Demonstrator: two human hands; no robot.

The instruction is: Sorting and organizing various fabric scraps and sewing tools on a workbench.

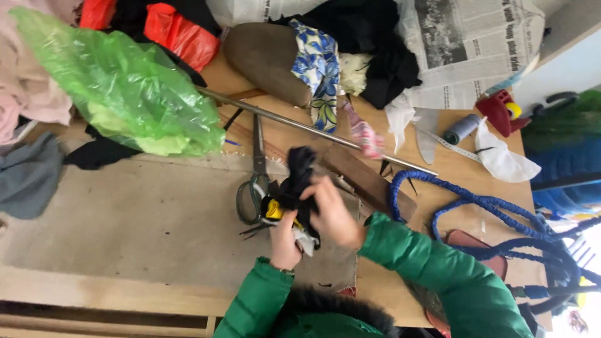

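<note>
Both my hands, in green padded sleeves, hold a bunched black cloth (297,178) with yellow and white patches above a wooden table (156,219). My left hand (285,241) grips the bundle from below, by the yellow patch. My right hand (335,216) closes over its right side; it looks blurred. A large pair of scissors (255,181) lies just left of the bundle, handles toward me.
A green plastic bag (125,87), red bags and heaped fabrics fill the far left. A long metal rod (313,128) crosses the table. Newspaper (469,44), a thread spool (461,128), a measuring tape and a red tool lie far right. Blue cord (494,219) coils at right.
</note>
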